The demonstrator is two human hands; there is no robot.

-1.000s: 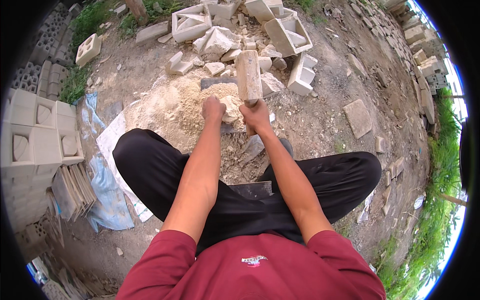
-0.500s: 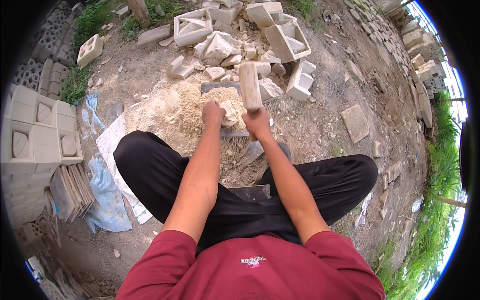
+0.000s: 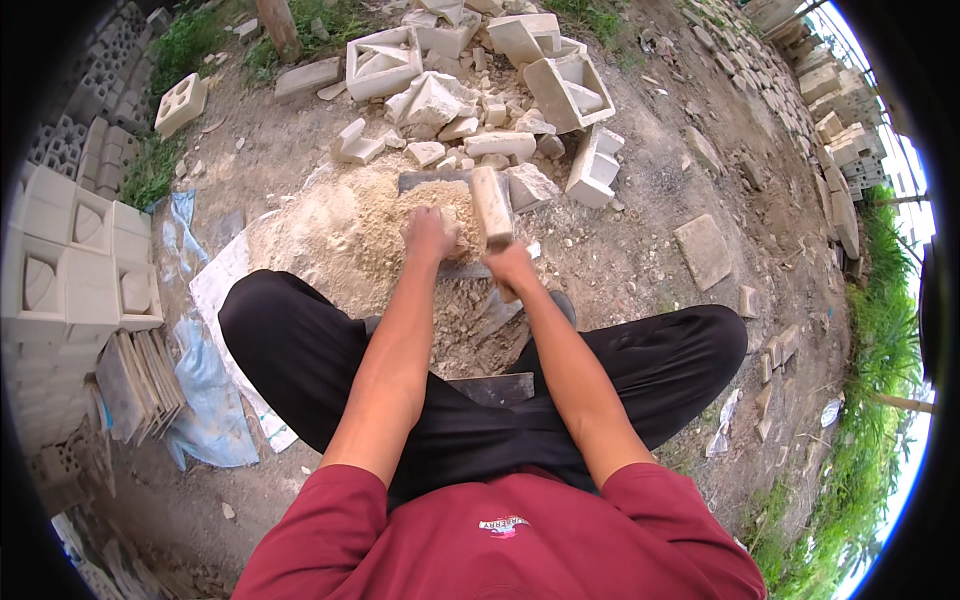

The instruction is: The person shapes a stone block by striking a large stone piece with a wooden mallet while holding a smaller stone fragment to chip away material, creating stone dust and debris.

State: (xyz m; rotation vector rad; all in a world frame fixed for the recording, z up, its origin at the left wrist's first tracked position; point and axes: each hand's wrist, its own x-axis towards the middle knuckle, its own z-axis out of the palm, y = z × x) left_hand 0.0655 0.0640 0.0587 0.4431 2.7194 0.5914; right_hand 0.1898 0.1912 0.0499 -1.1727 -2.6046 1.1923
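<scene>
My right hand (image 3: 513, 268) is wrapped round the handle of a wooden mallet (image 3: 491, 205). The mallet's blocky head is low, just right of my left hand (image 3: 430, 235). That hand, a little blurred, is closed on a pale broken block piece (image 3: 456, 238), mostly hidden by the fingers. Under the piece lies a dark flat slab (image 3: 463, 270), largely covered by crumbs. Cream-coloured crushed rubble (image 3: 335, 225) is heaped to the left of my hands, partly on a white sheet (image 3: 222, 278).
Beyond my hands lies a pile of broken pale blocks (image 3: 430, 100), with a hollow block (image 3: 570, 92) at its right. Stacked blocks (image 3: 90, 250) and thin boards (image 3: 138, 385) stand at left beside a blue plastic sheet (image 3: 212, 405). A flat stone (image 3: 704, 250) lies at right.
The mallet has come down, from raised toward the far side to beside the broken piece. My left hand has shifted slightly over the piece and hides more of it.
</scene>
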